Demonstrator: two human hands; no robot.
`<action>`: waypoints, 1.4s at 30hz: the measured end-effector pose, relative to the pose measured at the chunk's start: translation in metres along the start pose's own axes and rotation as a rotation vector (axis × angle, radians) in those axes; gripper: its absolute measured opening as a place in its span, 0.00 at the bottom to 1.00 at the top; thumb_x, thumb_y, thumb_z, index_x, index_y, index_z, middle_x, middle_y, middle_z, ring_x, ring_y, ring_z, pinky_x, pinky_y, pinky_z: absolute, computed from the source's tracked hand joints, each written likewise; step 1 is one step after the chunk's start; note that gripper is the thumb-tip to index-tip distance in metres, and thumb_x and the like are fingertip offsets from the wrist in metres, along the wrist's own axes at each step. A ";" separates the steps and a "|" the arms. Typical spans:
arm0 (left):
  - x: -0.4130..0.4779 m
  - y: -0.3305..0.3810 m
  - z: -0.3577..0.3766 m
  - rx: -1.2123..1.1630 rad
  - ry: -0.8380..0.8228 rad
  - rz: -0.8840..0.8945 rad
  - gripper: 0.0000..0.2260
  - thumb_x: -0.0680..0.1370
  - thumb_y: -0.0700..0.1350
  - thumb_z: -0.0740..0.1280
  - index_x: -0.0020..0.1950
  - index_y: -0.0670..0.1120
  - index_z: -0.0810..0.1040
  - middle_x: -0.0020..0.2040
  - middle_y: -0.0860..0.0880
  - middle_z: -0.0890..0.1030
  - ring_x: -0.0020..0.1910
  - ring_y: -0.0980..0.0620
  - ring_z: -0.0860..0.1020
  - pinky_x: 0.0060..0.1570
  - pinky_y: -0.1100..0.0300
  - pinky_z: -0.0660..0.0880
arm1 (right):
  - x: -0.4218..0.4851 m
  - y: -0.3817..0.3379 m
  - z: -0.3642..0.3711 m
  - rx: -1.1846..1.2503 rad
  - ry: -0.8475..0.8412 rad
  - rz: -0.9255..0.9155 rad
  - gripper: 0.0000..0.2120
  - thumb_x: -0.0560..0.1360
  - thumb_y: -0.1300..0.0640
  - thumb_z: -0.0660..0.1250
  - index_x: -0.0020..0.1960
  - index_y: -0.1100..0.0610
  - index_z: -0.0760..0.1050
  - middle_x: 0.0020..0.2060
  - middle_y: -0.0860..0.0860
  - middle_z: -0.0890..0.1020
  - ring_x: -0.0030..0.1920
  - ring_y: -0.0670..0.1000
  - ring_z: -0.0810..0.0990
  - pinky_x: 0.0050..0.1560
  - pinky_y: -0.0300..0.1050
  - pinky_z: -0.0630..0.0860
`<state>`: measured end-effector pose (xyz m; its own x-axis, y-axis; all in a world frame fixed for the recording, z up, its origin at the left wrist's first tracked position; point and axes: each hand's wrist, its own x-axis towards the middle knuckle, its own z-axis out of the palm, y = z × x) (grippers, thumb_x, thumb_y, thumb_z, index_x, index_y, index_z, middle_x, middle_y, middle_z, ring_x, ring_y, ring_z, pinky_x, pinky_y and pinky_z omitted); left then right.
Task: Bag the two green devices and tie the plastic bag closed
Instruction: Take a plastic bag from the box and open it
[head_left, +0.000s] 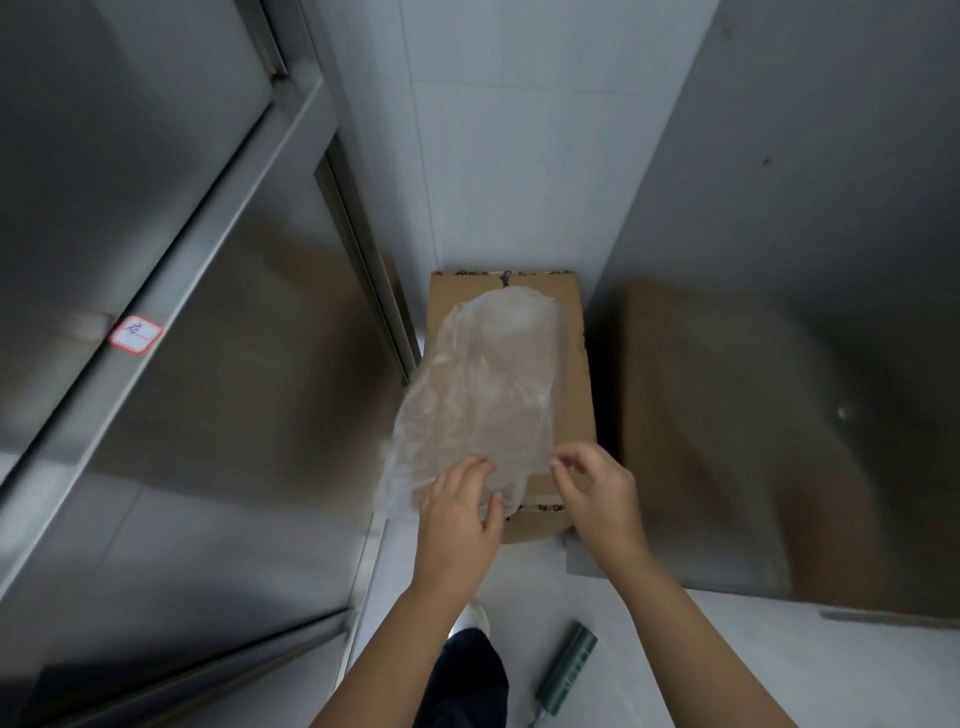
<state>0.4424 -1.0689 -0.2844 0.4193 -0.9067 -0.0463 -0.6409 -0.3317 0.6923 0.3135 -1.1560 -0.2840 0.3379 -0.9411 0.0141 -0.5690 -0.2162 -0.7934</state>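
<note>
Overhead, large brushed stainless-steel cabinet panels (171, 270) flank a narrow white tiled floor (737, 654). Between them stands a closed brown cardboard box (569, 384), its contents hidden. Above its top hangs a clear crumpled plastic bag (478, 400), which looks empty, though blur makes this uncertain. The left hand (460, 512) grips the bag's near edge with curled fingers; the right hand (597, 488) pinches the same edge between thumb and fingertips. On the floor near the right forearm lies one dark green cylindrical device (567, 667). Only one such device can be seen. A small red-bordered label (135, 334) on the left cabinet is unreadable.
</note>
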 end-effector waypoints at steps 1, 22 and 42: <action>-0.003 0.002 -0.003 -0.001 0.013 0.008 0.19 0.73 0.50 0.55 0.57 0.43 0.77 0.58 0.47 0.79 0.58 0.47 0.74 0.57 0.58 0.65 | -0.001 -0.007 -0.005 0.010 0.009 -0.010 0.03 0.72 0.66 0.67 0.44 0.63 0.78 0.37 0.49 0.78 0.36 0.41 0.72 0.41 0.22 0.67; -0.066 0.067 -0.054 -0.213 0.162 0.156 0.16 0.75 0.60 0.60 0.59 0.54 0.72 0.56 0.58 0.73 0.58 0.59 0.70 0.58 0.60 0.66 | -0.052 -0.100 -0.115 0.227 0.094 -0.242 0.06 0.74 0.62 0.65 0.46 0.53 0.77 0.41 0.42 0.80 0.45 0.43 0.78 0.48 0.37 0.76; -0.167 0.086 -0.055 -0.285 0.115 0.118 0.07 0.76 0.43 0.64 0.43 0.56 0.75 0.43 0.53 0.79 0.44 0.58 0.76 0.42 0.68 0.72 | -0.146 -0.079 -0.175 0.214 0.159 -0.249 0.08 0.75 0.62 0.63 0.46 0.49 0.76 0.41 0.41 0.79 0.47 0.38 0.76 0.45 0.26 0.72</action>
<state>0.3530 -0.9314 -0.1774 0.4336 -0.8935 0.1165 -0.4904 -0.1256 0.8624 0.1772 -1.0468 -0.1169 0.3164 -0.8987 0.3039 -0.3086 -0.4004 -0.8628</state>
